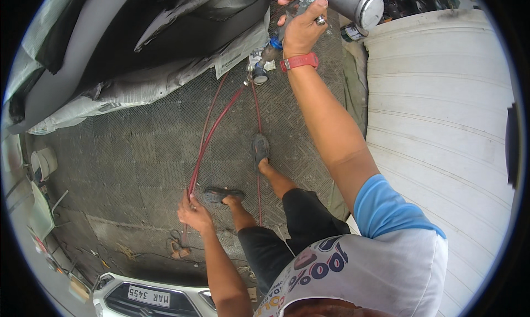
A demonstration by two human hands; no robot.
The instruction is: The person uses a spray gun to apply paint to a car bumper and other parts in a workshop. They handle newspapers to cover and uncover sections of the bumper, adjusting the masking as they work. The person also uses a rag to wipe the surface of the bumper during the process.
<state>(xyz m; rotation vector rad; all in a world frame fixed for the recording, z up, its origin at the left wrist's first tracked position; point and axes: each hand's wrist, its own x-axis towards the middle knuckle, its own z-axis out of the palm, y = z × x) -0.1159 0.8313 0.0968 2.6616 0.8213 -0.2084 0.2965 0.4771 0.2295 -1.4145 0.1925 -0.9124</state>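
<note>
My right hand [301, 31] is raised at the top of the view, its fingers wrapped round a spray gun [271, 53]. A grey cylindrical cup [350, 3] sticks out to the right of the gun. Under its handle hangs a small round gauge [259, 76], where a red air hose [221, 118] is joined. Lower left, my left hand [194, 213] is closed round that hose, which runs between both hands in a slight curve. To the left of the gun is a dark, glossy vehicle body [160, 63], with newspaper masking [234, 57] along its lower edge.
A white ribbed panel [436, 102] stands close on my right, with a small can [353, 33] near its far end. Hose lies by my shoes [260, 147] on the textured floor [138, 135]. A white car [190, 292] is at the bottom; a pale bucket [44, 162] stands left.
</note>
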